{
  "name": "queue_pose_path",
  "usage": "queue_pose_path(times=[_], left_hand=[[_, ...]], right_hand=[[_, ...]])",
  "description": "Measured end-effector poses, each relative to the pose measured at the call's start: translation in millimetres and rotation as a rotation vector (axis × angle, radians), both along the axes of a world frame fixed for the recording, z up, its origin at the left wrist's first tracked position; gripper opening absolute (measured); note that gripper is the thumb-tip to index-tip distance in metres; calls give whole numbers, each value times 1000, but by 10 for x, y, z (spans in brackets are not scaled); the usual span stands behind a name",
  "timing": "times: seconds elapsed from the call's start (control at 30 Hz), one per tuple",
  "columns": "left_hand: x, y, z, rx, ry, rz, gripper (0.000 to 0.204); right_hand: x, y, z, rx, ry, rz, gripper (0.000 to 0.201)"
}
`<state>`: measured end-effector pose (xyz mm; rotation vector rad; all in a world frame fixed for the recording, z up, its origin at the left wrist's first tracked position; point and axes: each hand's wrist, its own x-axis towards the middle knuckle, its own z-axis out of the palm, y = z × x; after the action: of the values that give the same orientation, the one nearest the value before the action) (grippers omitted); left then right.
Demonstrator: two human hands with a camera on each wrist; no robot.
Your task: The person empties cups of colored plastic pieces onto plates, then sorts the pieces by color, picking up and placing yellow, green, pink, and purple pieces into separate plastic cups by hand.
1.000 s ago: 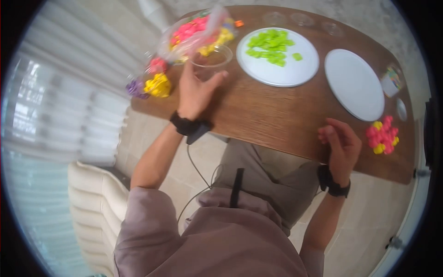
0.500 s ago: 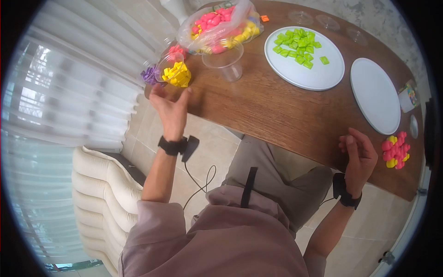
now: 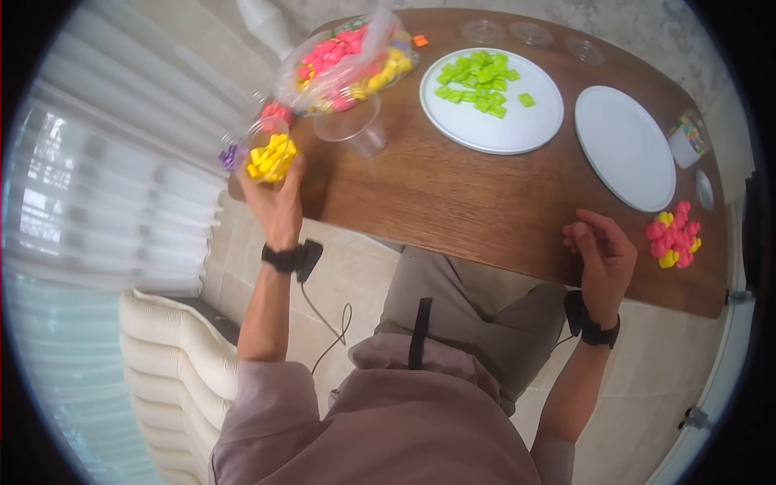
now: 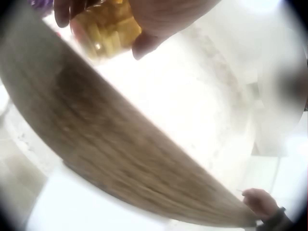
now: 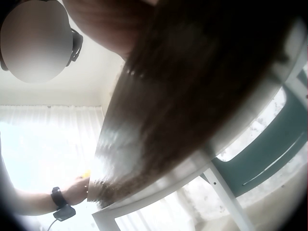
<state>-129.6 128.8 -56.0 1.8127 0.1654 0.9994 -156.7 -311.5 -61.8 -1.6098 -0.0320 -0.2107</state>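
My left hand (image 3: 275, 202) is at the table's left end, its thumb and fingers round a clear plastic cup of yellow pieces (image 3: 271, 158). In the left wrist view the cup (image 4: 108, 31) sits between thumb and fingers. Right beside it are a cup of purple pieces (image 3: 229, 157) and one of red pieces (image 3: 276, 111). An empty clear cup (image 3: 368, 137) stands to the right of the held one. My right hand (image 3: 602, 255) rests by the front edge with loosely curled fingers and nothing in it, near a cluster of pink and yellow pieces (image 3: 674, 236).
A plastic bag (image 3: 347, 61) of pink and yellow pieces lies at the back left. One white plate (image 3: 453, 129) bears green pieces; another white plate (image 3: 626, 149) is bare. Clear lids (image 3: 531, 34) lie along the far edge. A small tub (image 3: 687, 145) stands at the right.
My left hand has left the empty clear cup, moved left and taken hold of the cup of yellow pieces. The right hand has stayed by the front edge.
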Motion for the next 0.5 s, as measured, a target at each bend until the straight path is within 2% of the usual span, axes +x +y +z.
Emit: queue_pose_path(times=[0.07,0.13,0.17,0.23,0.3,0.37,0.4,0.43,0.5], left_hand=[[-205,-282,208,-12,-11,-30,70],[-370,-540,371,54,-21,-195,82],[-385,-650,424,45,-14,-193,82],[-369,-880,498,216,-39,-471,80],[-237,-1094,554,420,20,-483,81],[-44,-1309,488,456,87,-486,81],[41,-1425,431,163,269,-599,90],[144,-1470,409,163,262,-610,90],[377,-1557,398,507,249,-482,85]], right_hand=[[5,2,4,-11,15,4,17],[3,9,1,-1,5,17,16],[-2,13,0,-9,13,19,16],[3,13,11,-2,12,12,16],[1,20,24,-2,11,13,17],[2,27,36,2,4,6,17],[2,31,39,9,8,5,17],[0,31,38,16,11,3,16],[10,22,16,39,3,3,16]])
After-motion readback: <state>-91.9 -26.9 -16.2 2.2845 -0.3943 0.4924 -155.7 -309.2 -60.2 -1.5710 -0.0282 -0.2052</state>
